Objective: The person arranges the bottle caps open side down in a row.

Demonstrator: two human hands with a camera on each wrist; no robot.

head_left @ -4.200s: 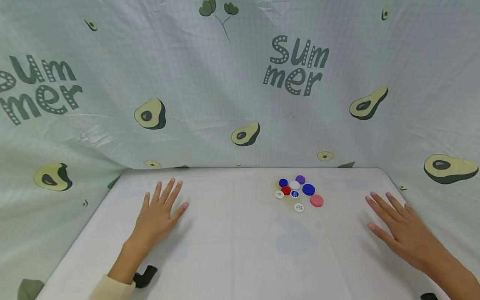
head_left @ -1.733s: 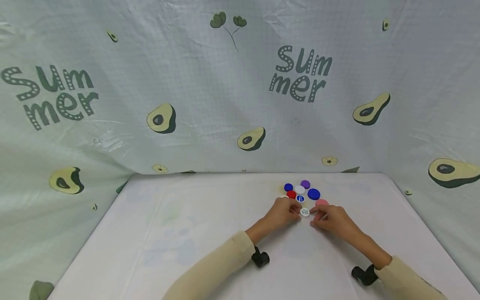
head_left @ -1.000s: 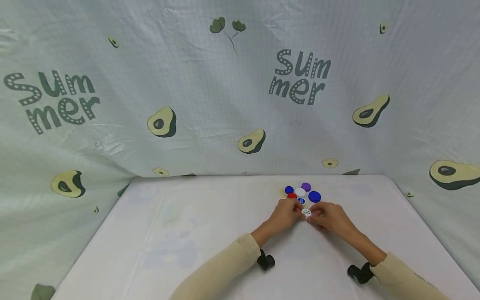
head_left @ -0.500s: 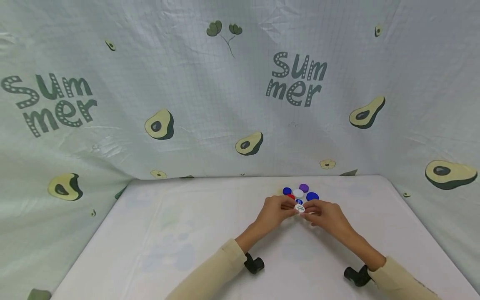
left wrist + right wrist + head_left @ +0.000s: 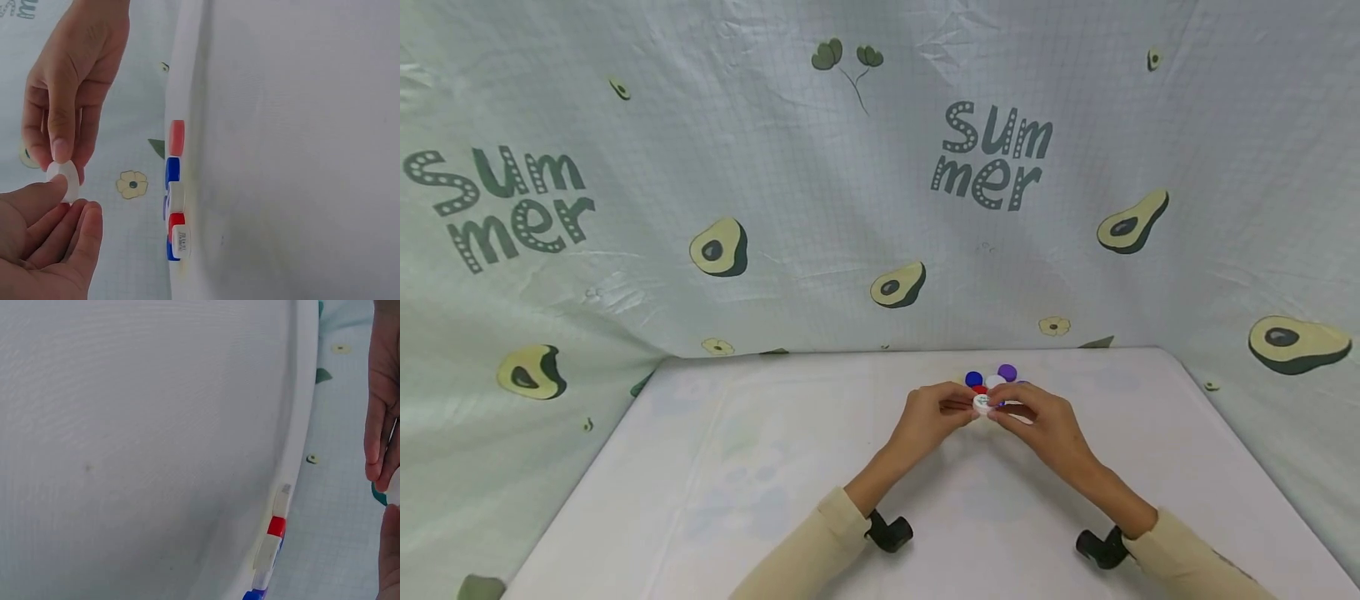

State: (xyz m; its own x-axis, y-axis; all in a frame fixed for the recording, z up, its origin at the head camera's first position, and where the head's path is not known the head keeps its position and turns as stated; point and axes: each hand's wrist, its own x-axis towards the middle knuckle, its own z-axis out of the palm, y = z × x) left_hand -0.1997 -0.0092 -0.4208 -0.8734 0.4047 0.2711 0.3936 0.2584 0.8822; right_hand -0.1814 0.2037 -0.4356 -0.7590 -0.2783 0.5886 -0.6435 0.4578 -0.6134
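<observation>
A small white bottle cap (image 5: 982, 403) with dark print on its top is held up between my two hands. From the left, my left hand (image 5: 931, 417) pinches its edge with thumb and fingers. My right hand (image 5: 1047, 423) pinches the opposite edge. The left wrist view shows the white cap (image 5: 70, 178) clear of the table, gripped from below by the left hand (image 5: 44, 240) and from above by the right hand (image 5: 75, 81). Behind the hands lie a blue cap (image 5: 973, 378), a purple cap (image 5: 1007, 372) and a partly covered red cap (image 5: 979, 389).
The loose caps stand in a cluster on the white table (image 5: 820, 442). A pink cap (image 5: 177, 137), largely hidden in the head view, shows in the left wrist view, near a printed white cap (image 5: 181, 242). A printed cloth (image 5: 805, 183) hangs behind the table.
The hands began spread apart over the table, then came together around the white cap. They have lifted it and carried it slightly left, tilting it on the way.
</observation>
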